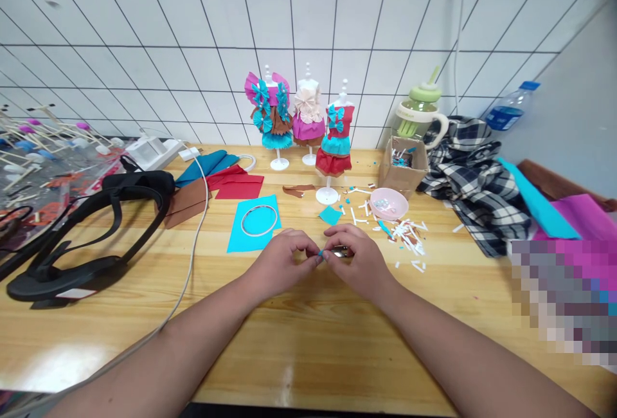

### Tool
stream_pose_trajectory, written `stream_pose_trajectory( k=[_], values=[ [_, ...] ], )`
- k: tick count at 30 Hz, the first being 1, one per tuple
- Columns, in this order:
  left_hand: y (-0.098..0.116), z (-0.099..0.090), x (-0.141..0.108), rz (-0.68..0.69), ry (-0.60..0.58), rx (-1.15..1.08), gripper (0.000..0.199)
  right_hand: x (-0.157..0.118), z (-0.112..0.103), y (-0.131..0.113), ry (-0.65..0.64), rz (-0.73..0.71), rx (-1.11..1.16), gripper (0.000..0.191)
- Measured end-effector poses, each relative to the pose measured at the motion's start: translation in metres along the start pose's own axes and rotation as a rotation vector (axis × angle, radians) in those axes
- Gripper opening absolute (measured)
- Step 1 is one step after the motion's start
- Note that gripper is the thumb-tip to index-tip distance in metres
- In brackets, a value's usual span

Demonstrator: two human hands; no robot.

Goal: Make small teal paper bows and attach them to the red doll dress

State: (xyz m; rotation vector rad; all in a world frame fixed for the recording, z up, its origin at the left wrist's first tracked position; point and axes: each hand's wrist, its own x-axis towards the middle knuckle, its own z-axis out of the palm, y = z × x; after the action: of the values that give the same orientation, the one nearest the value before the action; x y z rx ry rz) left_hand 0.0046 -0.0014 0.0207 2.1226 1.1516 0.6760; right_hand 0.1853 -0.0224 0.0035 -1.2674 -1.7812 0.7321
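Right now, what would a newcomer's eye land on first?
Probably the three brightly dressed miniature mannequins, before the tiled wall at the table's back. Next, the left hand and right hand, pinching a tiny blue piece at centre. Then the black headgear on the left.

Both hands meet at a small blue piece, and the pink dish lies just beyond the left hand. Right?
Not quite: the pink dish lies just beyond the right hand, not the left hand, as the head view shows. Both hands do meet at a small blue piece.
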Motion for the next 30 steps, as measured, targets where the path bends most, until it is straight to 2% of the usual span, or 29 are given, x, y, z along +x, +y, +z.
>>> stream_pose_trajectory(
  k=[4, 8, 13, 17, 19, 21, 26, 30],
  values=[
    [-0.002, 0.0, 0.0, -0.009, 0.018, -0.008, 0.009, 0.002, 0.001, 0.0, -0.058, 0.216, 0.183, 0.01],
    [-0.006, 0.0, 0.001, -0.054, 0.045, -0.039, 0.012, 0.003, 0.001, 0.0, -0.118, 0.365, 0.413, 0.034],
    [-0.005, 0.001, 0.004, -0.091, 0.079, -0.065, 0.011, 0.006, 0.0, 0.0, -0.118, 0.515, 0.555, 0.031],
    [-0.011, 0.003, 0.005, -0.121, 0.09, -0.084, 0.016, 0.009, 0.0, 0.008, -0.059, 0.454, 0.556, 0.029],
    [-0.02, 0.003, 0.009, -0.165, 0.096, -0.11, 0.021, 0.011, 0.0, 0.013, 0.019, 0.394, 0.515, 0.028],
    [-0.031, 0.0, 0.017, -0.233, 0.174, -0.099, 0.025, 0.013, -0.002, 0.019, 0.082, 0.347, 0.444, 0.028],
    [-0.049, -0.011, 0.06, -0.227, 0.202, 0.076, 0.037, 0.015, -0.005, 0.025, 0.141, 0.292, 0.5, 0.034],
    [-0.053, -0.001, 0.102, -0.24, 0.228, 0.078, 0.043, 0.015, -0.005, 0.027, 0.147, 0.28, 0.468, 0.036]
  ],
)
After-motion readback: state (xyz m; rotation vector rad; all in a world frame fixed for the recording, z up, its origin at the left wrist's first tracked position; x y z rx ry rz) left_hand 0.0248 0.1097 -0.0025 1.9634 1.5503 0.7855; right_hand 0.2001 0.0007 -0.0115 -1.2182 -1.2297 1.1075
